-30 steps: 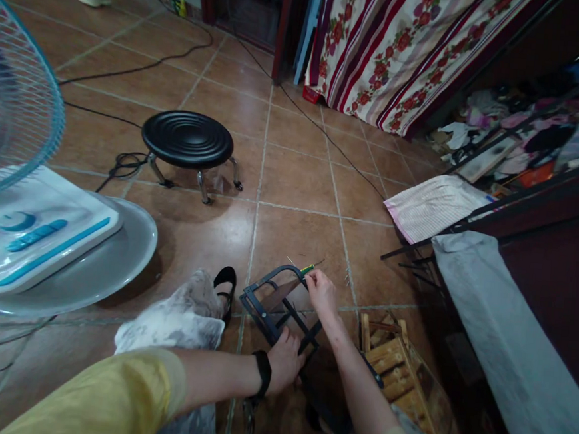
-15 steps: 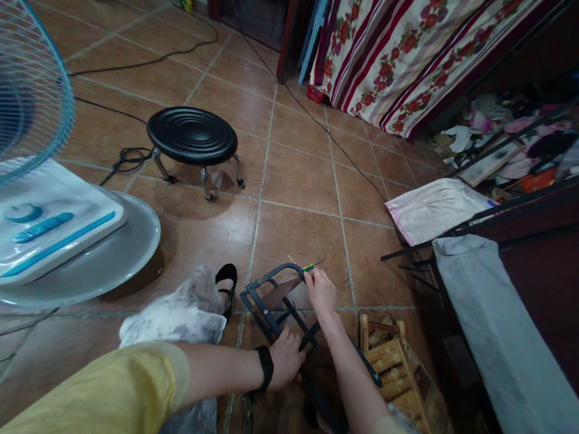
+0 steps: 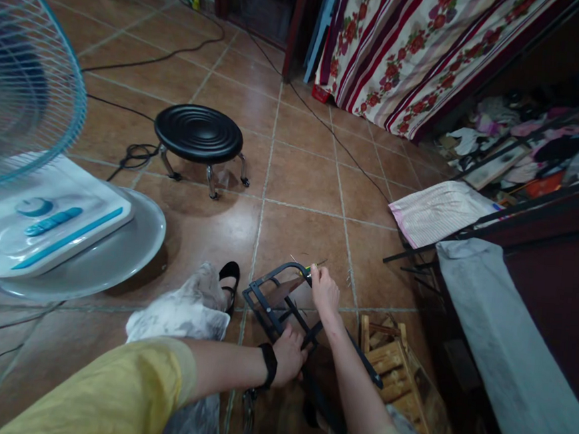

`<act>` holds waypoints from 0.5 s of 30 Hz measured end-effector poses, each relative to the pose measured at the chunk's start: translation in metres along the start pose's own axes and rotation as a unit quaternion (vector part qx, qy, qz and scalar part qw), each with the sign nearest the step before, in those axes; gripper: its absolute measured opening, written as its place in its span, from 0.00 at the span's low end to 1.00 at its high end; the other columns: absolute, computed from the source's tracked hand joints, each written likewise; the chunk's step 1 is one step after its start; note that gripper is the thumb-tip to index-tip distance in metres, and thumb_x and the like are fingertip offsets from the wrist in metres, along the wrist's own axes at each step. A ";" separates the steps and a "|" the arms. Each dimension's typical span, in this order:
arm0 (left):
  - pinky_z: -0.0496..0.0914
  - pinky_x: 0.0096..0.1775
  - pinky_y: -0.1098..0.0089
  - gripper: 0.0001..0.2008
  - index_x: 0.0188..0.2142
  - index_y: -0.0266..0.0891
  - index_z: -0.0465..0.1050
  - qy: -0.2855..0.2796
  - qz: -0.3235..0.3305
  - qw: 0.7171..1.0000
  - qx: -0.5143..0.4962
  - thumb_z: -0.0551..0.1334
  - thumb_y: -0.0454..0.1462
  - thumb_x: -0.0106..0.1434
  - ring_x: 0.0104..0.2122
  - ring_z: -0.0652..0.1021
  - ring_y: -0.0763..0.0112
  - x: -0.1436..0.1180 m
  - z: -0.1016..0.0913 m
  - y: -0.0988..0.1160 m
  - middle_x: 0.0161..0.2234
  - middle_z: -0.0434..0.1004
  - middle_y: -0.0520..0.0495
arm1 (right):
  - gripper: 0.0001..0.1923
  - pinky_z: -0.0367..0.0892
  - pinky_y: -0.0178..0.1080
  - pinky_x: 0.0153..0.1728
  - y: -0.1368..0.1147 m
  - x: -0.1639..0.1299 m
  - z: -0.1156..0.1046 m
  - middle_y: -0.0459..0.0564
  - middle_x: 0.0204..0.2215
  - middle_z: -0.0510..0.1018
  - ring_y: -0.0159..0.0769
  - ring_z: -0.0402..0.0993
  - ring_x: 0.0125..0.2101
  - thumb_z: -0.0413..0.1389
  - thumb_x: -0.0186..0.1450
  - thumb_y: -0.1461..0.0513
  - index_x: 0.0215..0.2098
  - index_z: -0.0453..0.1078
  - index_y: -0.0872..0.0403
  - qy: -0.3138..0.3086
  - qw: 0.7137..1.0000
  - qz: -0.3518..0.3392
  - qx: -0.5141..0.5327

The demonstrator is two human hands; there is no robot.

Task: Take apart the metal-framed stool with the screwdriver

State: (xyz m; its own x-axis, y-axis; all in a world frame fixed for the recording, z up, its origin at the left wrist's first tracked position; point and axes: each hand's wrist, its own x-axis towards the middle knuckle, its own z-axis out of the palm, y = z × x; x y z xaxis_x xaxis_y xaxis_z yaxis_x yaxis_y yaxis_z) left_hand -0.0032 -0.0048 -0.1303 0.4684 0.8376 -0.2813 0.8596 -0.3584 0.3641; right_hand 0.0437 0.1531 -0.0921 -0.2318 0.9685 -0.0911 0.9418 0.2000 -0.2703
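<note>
A black metal frame (image 3: pixel 266 297) with a curved top corner stands low on the tiled floor in front of me. My left hand (image 3: pixel 287 356), with a black band on the wrist, grips the frame's near end. My right hand (image 3: pixel 324 291) pinches a small thin green piece (image 3: pixel 309 267) at the frame's far curved corner. A brownish flat part (image 3: pixel 284 287) shows inside the frame. My foot in a black sandal (image 3: pixel 228 278) rests just left of the frame.
A floor fan (image 3: pixel 43 218) with a white and blue base stands at the left. A black round stool (image 3: pixel 198 134) is behind, with cables on the floor. A wooden crate (image 3: pixel 391 365) sits by my right arm; a dark rack with grey cloth (image 3: pixel 491 326) fills the right.
The view has shifted slightly. My right hand has closed further over the green piece at the frame's corner, so less of it shows. My left hand stays gripped on the frame.
</note>
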 end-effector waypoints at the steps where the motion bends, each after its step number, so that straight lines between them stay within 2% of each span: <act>1: 0.46 0.53 0.46 0.22 0.45 0.36 0.74 0.001 -0.001 1.000 0.002 0.59 0.49 0.57 0.50 0.66 0.48 0.000 -0.001 0.000 0.49 0.69 0.31 | 0.22 0.59 0.34 0.32 0.002 -0.002 -0.001 0.53 0.33 0.77 0.37 0.73 0.34 0.39 0.68 0.49 0.43 0.67 0.53 0.004 1.000 -0.017 0.026; 3: 0.47 0.53 0.46 0.22 0.45 0.37 0.74 -0.007 -0.002 1.000 0.005 0.60 0.49 0.57 0.51 0.65 0.47 0.000 -0.003 0.000 0.49 0.69 0.31 | 0.16 0.60 0.33 0.35 0.006 -0.004 -0.001 0.50 0.36 0.77 0.35 0.72 0.36 0.43 0.68 0.53 0.44 0.65 0.51 0.003 0.995 -0.075 0.070; 6: 0.47 0.53 0.45 0.22 0.45 0.36 0.74 -0.024 0.000 1.000 0.003 0.60 0.49 0.58 0.51 0.66 0.47 0.001 -0.004 0.000 0.49 0.69 0.31 | 0.11 0.59 0.32 0.37 0.010 -0.003 0.001 0.49 0.37 0.76 0.34 0.71 0.38 0.43 0.68 0.58 0.39 0.66 0.52 -0.006 0.987 -0.138 0.078; 12: 0.48 0.53 0.44 0.22 0.44 0.36 0.75 -0.012 0.011 1.000 0.002 0.60 0.49 0.57 0.49 0.66 0.47 0.002 -0.001 -0.001 0.47 0.71 0.31 | 0.14 0.55 0.32 0.32 0.004 -0.004 0.000 0.50 0.33 0.75 0.33 0.71 0.33 0.44 0.68 0.55 0.33 0.67 0.52 0.008 0.993 -0.114 -0.035; 15: 0.48 0.52 0.45 0.21 0.45 0.36 0.74 -0.005 0.011 1.000 0.008 0.59 0.48 0.58 0.49 0.67 0.48 0.002 -0.001 -0.001 0.47 0.71 0.31 | 0.15 0.55 0.32 0.31 0.005 -0.007 -0.001 0.48 0.33 0.75 0.33 0.71 0.33 0.44 0.68 0.52 0.38 0.67 0.51 0.023 0.994 -0.102 -0.020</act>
State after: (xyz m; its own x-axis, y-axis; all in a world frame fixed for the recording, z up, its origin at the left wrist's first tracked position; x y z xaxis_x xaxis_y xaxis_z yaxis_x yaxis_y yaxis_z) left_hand -0.0039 -0.0024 -0.1300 0.4893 0.8249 -0.2830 0.8523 -0.3834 0.3558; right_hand 0.0499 0.1475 -0.0918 -0.4083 0.9128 0.0063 0.8854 0.3977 -0.2407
